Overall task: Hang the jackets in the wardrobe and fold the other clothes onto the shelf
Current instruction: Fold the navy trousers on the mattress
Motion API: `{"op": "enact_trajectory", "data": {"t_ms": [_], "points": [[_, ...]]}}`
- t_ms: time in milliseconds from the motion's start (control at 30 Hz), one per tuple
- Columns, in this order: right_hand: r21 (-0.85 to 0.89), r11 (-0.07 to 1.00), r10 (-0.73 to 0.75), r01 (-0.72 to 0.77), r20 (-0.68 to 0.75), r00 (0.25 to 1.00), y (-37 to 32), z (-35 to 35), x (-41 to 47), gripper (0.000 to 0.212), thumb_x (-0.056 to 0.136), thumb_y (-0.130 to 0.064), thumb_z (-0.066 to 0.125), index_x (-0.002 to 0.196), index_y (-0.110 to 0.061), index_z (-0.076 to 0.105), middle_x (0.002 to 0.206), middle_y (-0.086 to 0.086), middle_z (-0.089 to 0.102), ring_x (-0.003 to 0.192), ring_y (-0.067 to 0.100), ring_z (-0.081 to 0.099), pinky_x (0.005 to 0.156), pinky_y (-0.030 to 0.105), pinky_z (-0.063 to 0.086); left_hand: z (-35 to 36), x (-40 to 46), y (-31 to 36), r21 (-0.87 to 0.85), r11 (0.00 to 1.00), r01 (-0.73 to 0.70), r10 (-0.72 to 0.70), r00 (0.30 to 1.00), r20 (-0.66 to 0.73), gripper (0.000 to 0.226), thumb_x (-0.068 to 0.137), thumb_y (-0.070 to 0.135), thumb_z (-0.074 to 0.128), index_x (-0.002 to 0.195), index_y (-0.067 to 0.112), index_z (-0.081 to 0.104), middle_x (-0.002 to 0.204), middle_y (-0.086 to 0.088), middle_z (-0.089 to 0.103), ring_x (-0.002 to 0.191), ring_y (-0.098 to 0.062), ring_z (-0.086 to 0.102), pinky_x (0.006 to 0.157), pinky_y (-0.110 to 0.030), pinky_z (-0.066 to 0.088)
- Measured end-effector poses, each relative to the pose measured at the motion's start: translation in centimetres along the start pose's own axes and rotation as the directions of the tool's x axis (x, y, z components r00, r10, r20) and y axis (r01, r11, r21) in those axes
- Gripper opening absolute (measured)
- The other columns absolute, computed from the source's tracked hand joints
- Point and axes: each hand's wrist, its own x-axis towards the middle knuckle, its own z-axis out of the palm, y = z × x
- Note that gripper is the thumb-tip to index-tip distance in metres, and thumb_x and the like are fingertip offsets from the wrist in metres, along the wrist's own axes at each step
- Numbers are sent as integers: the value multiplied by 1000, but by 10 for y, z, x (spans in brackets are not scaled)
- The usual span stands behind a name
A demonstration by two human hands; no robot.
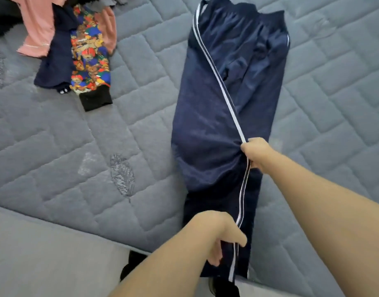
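Navy trousers point(225, 108) lie lengthwise on the bed point(124, 133), waistband far — left hand point(221, 236) pinches the near cuff end, right hand point(256, 152) grips mid-leg along the stripe.

I saw bare mattress point(120, 129) left of the trousers point(222, 103); the clothes pile point(77, 50) blocked the far left corner, perhaps spreading beyond view.

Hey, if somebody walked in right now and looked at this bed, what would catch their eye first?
First the navy track pants with white side stripes, laid lengthwise on the grey quilted mattress, the right hand gripping them mid-leg and the left hand near the cuffs. Next, the bright bear-print garment in the clothes pile at top left.
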Motion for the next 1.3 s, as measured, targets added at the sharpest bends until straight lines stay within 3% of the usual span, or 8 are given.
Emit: {"op": "enact_trajectory", "data": {"t_ms": [100, 267, 467, 633, 933, 1067, 1133, 1300], "points": [[-61, 993, 109, -105, 65, 992, 65, -28, 7, 18, 91, -5, 51, 76, -15, 51, 82, 10, 52, 61, 22, 50, 59, 31, 47, -10, 23, 9, 72, 996, 55, -37, 974, -224, 48, 87, 45, 55, 109, 3, 50, 90, -20, 67, 71, -35, 69, 75, -41, 59], [-125, 986, 143, -113, 261, 955, 113, -14, -4, 18, 91, -8, 63, 80, -11, 50, 72, 10, 53, 53, 21, 53, 47, 31, 53, -76, 36, -13, -185, 973, -134, -101, 474, -874, 52, 90, 45, 45, 124, 6, 48, 127, -18, 58, 116, -39, 53, 91, -40, 43], [-332, 939, 207, -89, 339, 918, 119, -1, -16, 16, 97, -8, 54, 105, 6, 58, 97, 29, 69, 88, 43, 70, 77, 50, 60, -108, 45, 8, -386, 737, -554, -52, 523, -851, 28, 88, 35, 58, 73, 15, 47, 81, -6, 52, 74, -25, 43, 63, -31, 36], [-630, 776, 422, -39, 471, 775, 107, -19, -20, 34, 103, -20, 44, 119, 7, 58, 116, 18, 70, 109, 33, 66, 99, 45, 51, -111, 56, 26, -44, 995, -94, -6, 368, -930, 38, 86, 35, 57, 117, 17, 44, 126, -7, 38, 119, -33, 38, 93, -40, 34], [-778, 627, 680, 39, 570, 462, 100, -23, -22, 33, 100, -16, 46, 130, -6, 57, 132, 13, 61, 123, 33, 55, 75, 37, 51, -128, 54, 28, 298, 921, 253, 123, 536, -835, 37, 83, 45, 56, 112, 29, 40, 128, -7, 31, 118, -33, 31, 92, -45, 30], [-477, 879, 96, -11, 153, 984, 63, -48, 19, 25, 95, -30, 38, 92, -12, 56, 93, 16, 59, 83, 29, 54, 72, 33, 44, -156, 45, 56, 491, 816, 304, 358, 400, -843, 28, 82, 45, 49, 102, 26, 55, 124, -5, 33, 103, -28, 25, 93, -45, 24], [-401, 894, -281, 201, -150, 948, 38, -55, 44, 43, 94, -53, 43, 110, -15, 55, 119, 13, 56, 106, 32, 53, 91, 41, 44, -180, 38, 68, 508, 841, 187, 406, 402, -820, 26, 85, 38, 50, 108, 28, 55, 126, -3, 37, 103, -27, 28, 88, -39, 24], [-590, 708, -463, 387, 25, 886, -12, -61, 114, 82, 80, -84, 38, 150, -45, 20, 163, -2, -6, 150, 26, -11, 114, 64, -2, -256, 19, 111, 421, 907, -24, 410, 283, -867, 34, 89, 31, 53, 121, 21, 49, 130, -8, 46, 118, -34, 42, 91, -40, 33]]}}
